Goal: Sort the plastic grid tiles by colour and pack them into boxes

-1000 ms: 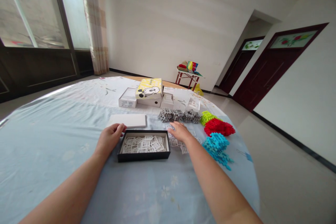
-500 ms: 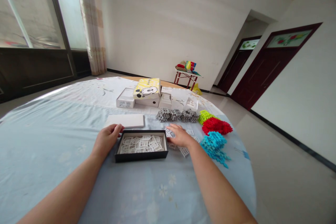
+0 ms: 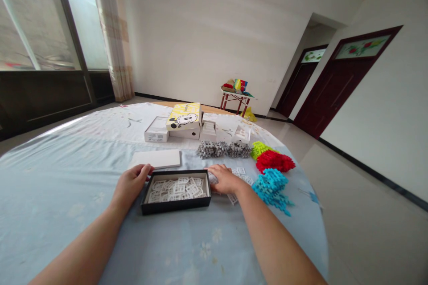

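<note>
A shallow black box with a pale lining lies in front of me, holding many small white plastic grid pieces. At its far left corner is my left hand, closed, thumb and fingers on the box edge. Just beyond the right end, my right hand is curled over white grid pieces against the box wall; its fingertips are partly hidden. More loose white pieces lie on the cloth around that hand. A flat white lid or board rests behind the box.
Interlocking pieces lie heaped at the right: blue, red, lime green and grey. Farther back stand a yellow-and-white cartoon box and several white containers. A light blue cloth covers the round table.
My right hand has moved left to the box's end, its fingers curling in over the white pieces. My left hand stays at the box corner. The view has shifted slightly.
</note>
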### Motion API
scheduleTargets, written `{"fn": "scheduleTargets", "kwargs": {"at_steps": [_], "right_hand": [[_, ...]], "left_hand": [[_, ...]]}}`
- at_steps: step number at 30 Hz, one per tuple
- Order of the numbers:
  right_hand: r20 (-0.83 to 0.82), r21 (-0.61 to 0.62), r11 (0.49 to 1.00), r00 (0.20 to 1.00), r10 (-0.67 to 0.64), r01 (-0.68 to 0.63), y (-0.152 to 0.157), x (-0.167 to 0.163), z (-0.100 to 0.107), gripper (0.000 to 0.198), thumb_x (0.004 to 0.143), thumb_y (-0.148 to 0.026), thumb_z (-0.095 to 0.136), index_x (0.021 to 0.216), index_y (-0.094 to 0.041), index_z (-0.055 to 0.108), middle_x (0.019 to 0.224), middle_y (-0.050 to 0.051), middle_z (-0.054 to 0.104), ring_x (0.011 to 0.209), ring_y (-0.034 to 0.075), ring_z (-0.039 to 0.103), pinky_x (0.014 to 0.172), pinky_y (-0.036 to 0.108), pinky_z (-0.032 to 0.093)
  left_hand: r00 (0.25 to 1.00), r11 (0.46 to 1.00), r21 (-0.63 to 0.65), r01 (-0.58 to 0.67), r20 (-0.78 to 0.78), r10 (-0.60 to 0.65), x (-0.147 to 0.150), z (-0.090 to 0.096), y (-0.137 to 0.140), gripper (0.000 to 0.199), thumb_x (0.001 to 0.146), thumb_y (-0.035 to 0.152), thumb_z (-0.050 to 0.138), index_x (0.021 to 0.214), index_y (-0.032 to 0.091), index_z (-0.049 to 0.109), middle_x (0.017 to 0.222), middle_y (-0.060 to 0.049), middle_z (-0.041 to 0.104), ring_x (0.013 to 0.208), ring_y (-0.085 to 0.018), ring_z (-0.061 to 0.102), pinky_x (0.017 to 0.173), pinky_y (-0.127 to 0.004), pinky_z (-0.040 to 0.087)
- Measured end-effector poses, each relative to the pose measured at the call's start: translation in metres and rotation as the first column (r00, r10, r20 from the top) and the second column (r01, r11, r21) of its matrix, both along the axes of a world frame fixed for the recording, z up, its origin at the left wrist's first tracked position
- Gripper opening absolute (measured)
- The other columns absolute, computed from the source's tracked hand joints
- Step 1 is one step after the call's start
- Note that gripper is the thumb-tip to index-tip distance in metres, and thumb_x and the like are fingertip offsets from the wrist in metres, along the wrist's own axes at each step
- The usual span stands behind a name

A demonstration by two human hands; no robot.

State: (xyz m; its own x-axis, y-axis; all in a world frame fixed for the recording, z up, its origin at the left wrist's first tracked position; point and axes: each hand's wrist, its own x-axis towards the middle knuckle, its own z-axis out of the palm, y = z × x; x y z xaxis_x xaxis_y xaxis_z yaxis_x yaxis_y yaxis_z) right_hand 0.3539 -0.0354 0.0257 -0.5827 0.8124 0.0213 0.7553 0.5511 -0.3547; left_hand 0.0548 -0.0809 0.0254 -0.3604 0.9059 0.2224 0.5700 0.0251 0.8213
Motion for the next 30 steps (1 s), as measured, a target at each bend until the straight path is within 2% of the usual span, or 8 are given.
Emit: {"fn": "scheduleTargets", "kwargs": {"at_steps": [7, 12, 14, 18, 23, 30], "right_hand": [[-0.03, 0.018, 1.0, 1.0, 0.002, -0.002, 0.0017, -0.0005, -0.0007, 0.039, 0.07, -0.034, 0.063, 0.107, -0.023, 0.058, 0.113, 0.006, 0.053, 0.105, 0.023, 0.043, 0.092, 0.037, 0.033], [-0.066, 0.009, 1.0, 0.998, 0.021, -0.021, 0.0011, -0.0023, 0.0018, 0.053, 0.069, -0.028, 0.064, 0.119, -0.02, 0.051, 0.111, 0.008, 0.052, 0.106, 0.023, 0.043, 0.092, 0.033, 0.033], [-0.069, -0.012, 1.0, 0.997, 0.019, -0.019, 0.0009, -0.0027, 0.0018, 0.052, 0.069, -0.026, 0.063, 0.119, -0.019, 0.051, 0.109, 0.008, 0.052, 0.104, 0.023, 0.043, 0.092, 0.033, 0.034], [-0.082, -0.051, 0.998, 0.996, 0.025, -0.03, 0.0021, -0.0021, -0.0013, 0.036, 0.071, -0.025, 0.062, 0.107, -0.021, 0.058, 0.1, 0.006, 0.054, 0.102, 0.022, 0.046, 0.09, 0.032, 0.036], [-0.087, -0.053, 0.998, 0.996, 0.01, -0.015, 0.0028, 0.0002, -0.0022, 0.025, 0.07, -0.023, 0.062, 0.095, -0.02, 0.062, 0.098, 0.006, 0.054, 0.102, 0.021, 0.047, 0.088, 0.03, 0.038], [-0.083, -0.063, 0.997, 0.996, 0.042, -0.047, -0.0011, -0.0026, 0.004, 0.021, 0.067, -0.015, 0.057, 0.087, -0.02, 0.063, 0.092, 0.004, 0.061, 0.089, 0.02, 0.056, 0.079, 0.028, 0.043]], "left_hand": [[1.0, 1.0, -0.005, -0.007, 0.0, 0.007, 0.0024, 0.0028, -0.0015, 0.036, 0.067, 0.05, 0.045, 0.065, 0.021, 0.065, 0.057, -0.001, 0.066, 0.056, -0.019, 0.06, 0.056, -0.026, 0.047], [1.0, 1.0, -0.01, -0.002, -0.014, 0.001, 0.0008, 0.0005, -0.0002, 0.035, 0.067, 0.049, 0.045, 0.066, 0.02, 0.065, 0.06, -0.001, 0.067, 0.058, -0.019, 0.06, 0.057, -0.026, 0.047], [1.0, 1.0, -0.008, 0.002, -0.014, -0.002, -0.0001, -0.0004, 0.0003, 0.036, 0.067, 0.049, 0.045, 0.066, 0.02, 0.066, 0.059, -0.001, 0.067, 0.058, -0.019, 0.06, 0.056, -0.026, 0.047], [1.0, 1.0, 0.003, -0.005, -0.009, 0.006, 0.0, 0.0001, -0.0002, 0.036, 0.066, 0.05, 0.045, 0.066, 0.02, 0.066, 0.059, -0.001, 0.067, 0.058, -0.019, 0.061, 0.056, -0.025, 0.047], [1.0, 1.0, -0.005, -0.013, -0.004, 0.013, 0.0019, 0.0023, -0.0018, 0.035, 0.066, 0.049, 0.046, 0.066, 0.02, 0.066, 0.059, -0.001, 0.066, 0.057, -0.019, 0.06, 0.056, -0.026, 0.048], [1.0, 1.0, -0.028, -0.008, -0.006, 0.007, 0.0016, 0.0006, -0.0013, 0.036, 0.068, 0.049, 0.045, 0.068, 0.02, 0.065, 0.06, -0.001, 0.066, 0.058, -0.019, 0.06, 0.057, -0.025, 0.047]]}}
